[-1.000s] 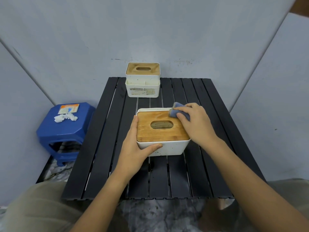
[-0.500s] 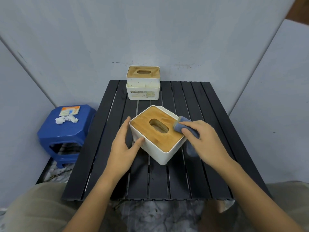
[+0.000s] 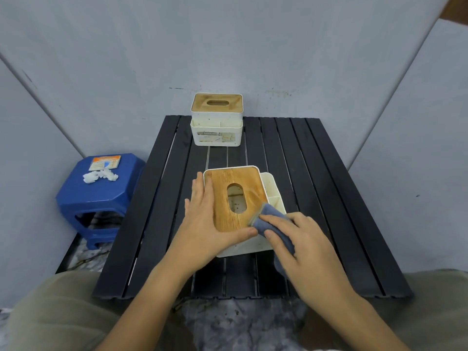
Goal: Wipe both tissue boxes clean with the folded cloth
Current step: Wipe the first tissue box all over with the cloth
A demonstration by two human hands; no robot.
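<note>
Both hands work at the near tissue box [image 3: 239, 198] on the black slatted tabletop [image 3: 316, 198]: the left hand [image 3: 206, 221] lies flat along its left side, thumb hooked under the near edge, while the right hand [image 3: 301, 245] grips the folded blue cloth [image 3: 271, 221] against the wooden lid's near right corner. Its long axis runs away from the person (the slot likewise). Little shows through the slot; side compartments peek out at right. A far tissue box [image 3: 217, 120] stands at the tabletop's back edge, contents hidden.
</note>
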